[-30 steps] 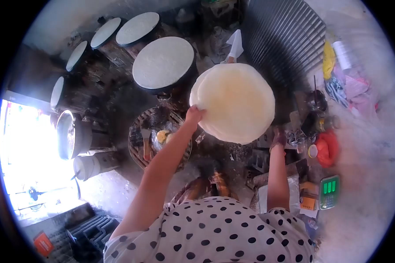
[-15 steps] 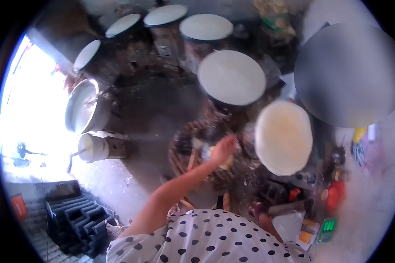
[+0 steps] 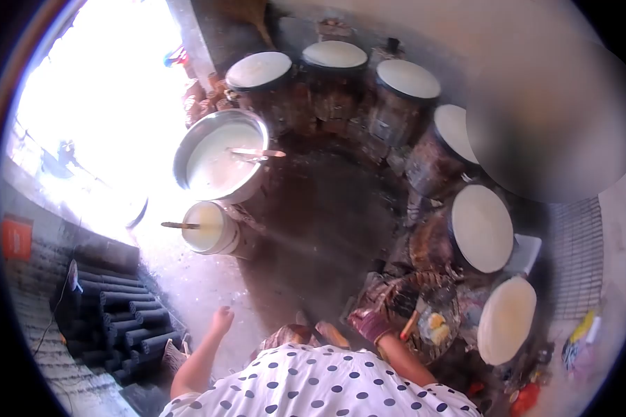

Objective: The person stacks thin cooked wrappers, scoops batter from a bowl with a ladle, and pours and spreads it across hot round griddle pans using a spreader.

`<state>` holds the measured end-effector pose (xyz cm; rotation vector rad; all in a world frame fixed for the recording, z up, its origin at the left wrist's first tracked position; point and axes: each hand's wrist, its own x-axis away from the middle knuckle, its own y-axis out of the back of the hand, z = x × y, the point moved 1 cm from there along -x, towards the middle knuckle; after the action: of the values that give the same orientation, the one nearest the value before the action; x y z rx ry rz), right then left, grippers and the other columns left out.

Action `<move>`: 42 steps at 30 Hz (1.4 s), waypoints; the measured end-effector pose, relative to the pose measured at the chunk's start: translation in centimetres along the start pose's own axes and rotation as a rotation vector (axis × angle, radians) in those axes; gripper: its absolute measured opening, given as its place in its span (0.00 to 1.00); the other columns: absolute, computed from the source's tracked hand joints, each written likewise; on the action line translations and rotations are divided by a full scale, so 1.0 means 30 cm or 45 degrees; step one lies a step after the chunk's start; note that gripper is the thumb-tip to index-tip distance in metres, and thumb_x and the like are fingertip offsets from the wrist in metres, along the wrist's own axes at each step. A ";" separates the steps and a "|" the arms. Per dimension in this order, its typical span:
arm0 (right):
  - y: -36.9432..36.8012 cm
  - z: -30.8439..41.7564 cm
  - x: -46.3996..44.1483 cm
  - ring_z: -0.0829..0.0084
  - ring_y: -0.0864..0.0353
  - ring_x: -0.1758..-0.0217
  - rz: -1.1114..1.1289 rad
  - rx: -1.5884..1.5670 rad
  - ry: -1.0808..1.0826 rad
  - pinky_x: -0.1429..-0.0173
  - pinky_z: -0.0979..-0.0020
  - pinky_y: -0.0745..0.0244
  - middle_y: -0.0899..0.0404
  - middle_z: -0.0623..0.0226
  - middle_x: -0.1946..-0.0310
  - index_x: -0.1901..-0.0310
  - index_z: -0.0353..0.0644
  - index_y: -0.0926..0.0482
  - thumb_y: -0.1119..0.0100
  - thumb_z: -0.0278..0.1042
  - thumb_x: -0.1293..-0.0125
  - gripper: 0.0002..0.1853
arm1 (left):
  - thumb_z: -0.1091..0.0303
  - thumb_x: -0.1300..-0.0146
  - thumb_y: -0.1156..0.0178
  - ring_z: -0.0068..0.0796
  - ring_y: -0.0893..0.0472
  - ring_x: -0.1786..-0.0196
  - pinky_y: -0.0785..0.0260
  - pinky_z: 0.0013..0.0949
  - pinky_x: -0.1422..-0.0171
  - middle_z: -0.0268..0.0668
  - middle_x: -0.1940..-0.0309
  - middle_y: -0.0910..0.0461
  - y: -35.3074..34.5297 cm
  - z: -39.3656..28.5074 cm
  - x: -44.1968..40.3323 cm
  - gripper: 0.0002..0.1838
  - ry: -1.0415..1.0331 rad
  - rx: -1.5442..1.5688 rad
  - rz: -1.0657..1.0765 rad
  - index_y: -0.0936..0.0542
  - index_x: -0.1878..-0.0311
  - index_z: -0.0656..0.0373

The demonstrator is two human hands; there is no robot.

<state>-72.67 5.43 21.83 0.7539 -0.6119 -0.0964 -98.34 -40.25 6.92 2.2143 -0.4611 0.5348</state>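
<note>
My left hand point(image 3: 222, 320) hangs bare over the pale floor at the lower left, its fingers curled together with nothing showing in them. My right hand point(image 3: 371, 325), in a dark red glove, is just left of a round wicker basket point(image 3: 446, 285). Its fingers are too blurred to tell whether they grip anything. Inside the basket lie a wooden-handled tool point(image 3: 411, 324) and a clear bag with yellowish contents point(image 3: 438, 329). To the basket's right stands a stack of thin round flatbreads point(image 3: 507, 321).
Several drum-like stoves with white batter-covered round tops point(image 3: 482, 228) curve around. A large metal basin point(image 3: 220, 154) of white batter holds a ladle-like tool point(image 3: 257, 153). Below it stands a white bucket point(image 3: 211, 228) with a stick. Black cylindrical briquettes point(image 3: 136, 321) are piled lower left.
My view has swung left. My left hand has drawn back from above the basket to my left side. The gloved right hand now shows beside the basket.
</note>
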 end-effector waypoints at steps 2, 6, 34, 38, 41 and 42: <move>0.053 0.035 -0.152 0.57 0.19 0.52 -0.096 -0.047 0.040 0.47 0.61 0.26 0.18 0.59 0.58 0.57 0.49 0.18 0.46 0.49 0.36 0.15 | 0.63 0.40 0.39 0.36 0.18 0.56 0.26 0.35 0.51 0.45 0.58 0.17 0.010 -0.123 0.046 0.21 -0.027 0.064 0.087 0.24 0.45 0.61; 0.193 0.097 -0.472 0.61 0.18 0.53 -0.399 -0.267 0.064 0.46 0.65 0.25 0.17 0.60 0.58 0.54 0.46 0.19 0.39 0.45 0.39 0.16 | 0.59 0.35 0.41 0.30 0.19 0.54 0.27 0.32 0.50 0.40 0.53 0.20 -0.111 -0.083 0.061 0.25 -0.003 0.112 0.577 0.29 0.38 0.59; 1.976 0.957 -3.373 0.62 0.17 0.57 -1.008 0.959 0.040 0.54 0.61 0.23 0.18 0.64 0.62 0.62 0.52 0.17 0.45 0.57 0.41 0.19 | 0.66 0.33 0.46 0.37 0.17 0.60 0.22 0.33 0.58 0.43 0.56 0.22 -0.127 -1.238 -0.678 0.20 0.711 0.979 -0.236 0.29 0.41 0.67; 2.288 1.121 -3.231 0.54 0.19 0.53 -1.053 0.538 -0.038 0.51 0.57 0.23 0.18 0.55 0.57 0.59 0.48 0.17 0.49 0.50 0.43 0.19 | 0.65 0.35 0.45 0.36 0.19 0.64 0.22 0.34 0.62 0.45 0.58 0.23 -0.146 -1.266 -0.648 0.20 0.905 1.160 -0.369 0.30 0.43 0.67; 2.522 1.137 -3.371 0.51 0.23 0.46 -1.090 0.834 0.043 0.45 0.57 0.25 0.21 0.55 0.51 0.55 0.48 0.19 0.50 0.50 0.40 0.19 | 0.66 0.35 0.44 0.34 0.21 0.61 0.24 0.32 0.57 0.44 0.59 0.23 -0.192 -1.216 -0.641 0.21 0.919 1.035 -0.286 0.30 0.43 0.68; 2.587 1.207 -3.383 0.50 0.23 0.47 -1.035 0.972 0.052 0.45 0.53 0.27 0.22 0.55 0.50 0.50 0.50 0.22 0.46 0.56 0.41 0.24 | 0.67 0.36 0.44 0.33 0.21 0.58 0.26 0.32 0.52 0.43 0.58 0.22 -0.205 -1.168 -0.636 0.21 0.854 0.962 -0.148 0.28 0.43 0.68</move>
<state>-186.37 70.08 44.76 1.7147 -0.2529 -0.6159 -119.34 -6.55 14.16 2.5099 0.2762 1.5038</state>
